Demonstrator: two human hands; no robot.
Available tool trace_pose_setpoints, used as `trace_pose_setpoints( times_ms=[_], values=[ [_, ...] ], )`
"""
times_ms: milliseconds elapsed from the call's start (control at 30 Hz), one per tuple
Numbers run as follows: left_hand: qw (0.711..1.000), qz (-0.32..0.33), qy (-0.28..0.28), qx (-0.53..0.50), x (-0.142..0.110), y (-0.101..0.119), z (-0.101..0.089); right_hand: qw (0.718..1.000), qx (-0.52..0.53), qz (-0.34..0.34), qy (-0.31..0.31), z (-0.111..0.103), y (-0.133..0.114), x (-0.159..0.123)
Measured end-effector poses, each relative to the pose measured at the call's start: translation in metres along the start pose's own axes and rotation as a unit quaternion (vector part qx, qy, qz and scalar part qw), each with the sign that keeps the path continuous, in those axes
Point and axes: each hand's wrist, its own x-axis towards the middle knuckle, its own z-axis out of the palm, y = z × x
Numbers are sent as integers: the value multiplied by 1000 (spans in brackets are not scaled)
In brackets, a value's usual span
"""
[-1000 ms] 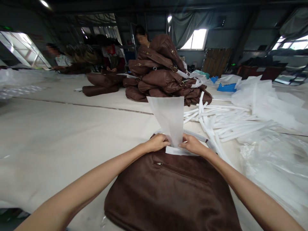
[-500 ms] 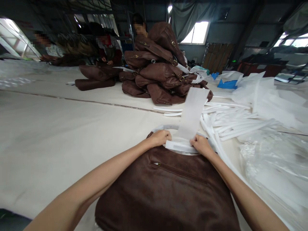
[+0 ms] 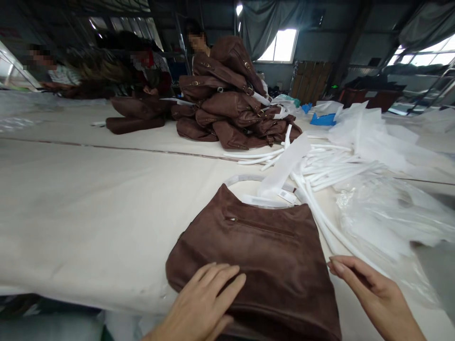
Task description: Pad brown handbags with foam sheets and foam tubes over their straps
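Observation:
A dark brown handbag [image 3: 263, 251] lies on the table in front of me, its zipped pocket facing up. My left hand [image 3: 209, 296] rests on the lower front of the bag with fingers stretched out. At the bag's right edge, the thumb and fingertips of my right hand [image 3: 366, 284] are pinched together on its side. The bag's strap [image 3: 245, 178], wrapped in pale material, curves above its opening. A strip of white sheet [image 3: 284, 166] sticks up from the opening, beside a small white tag [image 3: 286, 196].
A pile of similar brown bags [image 3: 231, 104] stands across the table [image 3: 88, 203]. White foam tubes [image 3: 334, 161], white sheets [image 3: 369, 132] and clear plastic bags [image 3: 387, 218] spread over the right side. Several people are at the far side, behind the table.
Both hands have left the bag's opening and come down, the left onto its front, the right to its right edge. The bag appears flatter and the white strip leans further right.

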Motion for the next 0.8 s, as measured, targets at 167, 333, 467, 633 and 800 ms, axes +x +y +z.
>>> trace_pose_setpoints(
  times_ms=[167, 333, 467, 633, 800],
  values=[
    [997, 2, 61, -45, 41, -27, -19, 992, -88, -87, 34, 9, 28, -18],
    [989, -104, 57, -94, 94, -54, -76, 956, -229, -185, -17, 33, 33, -5],
    [970, -161, 76, -165, 126, -69, -104, 926, -336, -163, -51, 47, 23, 12],
    [948, -178, 126, -233, 151, -83, -119, 936, -330, -88, -88, 54, -11, 18],
    [945, -186, 138, -229, 166, -95, -127, 939, -290, -135, -125, 86, -56, -13]
  ],
)
